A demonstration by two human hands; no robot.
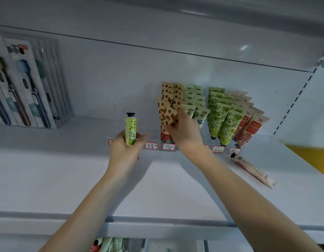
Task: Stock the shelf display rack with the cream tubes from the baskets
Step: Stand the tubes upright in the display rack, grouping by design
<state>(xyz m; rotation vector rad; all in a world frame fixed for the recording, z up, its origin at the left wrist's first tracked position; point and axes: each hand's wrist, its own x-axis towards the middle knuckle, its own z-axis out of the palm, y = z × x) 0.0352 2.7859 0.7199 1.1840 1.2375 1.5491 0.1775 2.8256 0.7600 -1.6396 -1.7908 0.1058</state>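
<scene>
My left hand (125, 148) grips a yellow-green cream tube (130, 130), held upright with its black cap on top, in front of the rack's left end. My right hand (183, 131) pinches a red-patterned cream tube (166, 115) at the front of its row in the clear display rack (263, 140). The rack holds rows of red-patterned, pale green (194, 99), leafy green (224, 117) and pink tubes (248, 124), caps down. A pink tube (253, 169) lies loose on the white shelf (48, 179) to the right of the rack.
Packs of toothbrushes (24, 88) stand at the back left of the shelf. A yellow panel (312, 157) shows at the right edge. Below the shelf front, a basket with more tubes (106, 244) peeks out. Handwritten price labels (168, 147) line the rack's front.
</scene>
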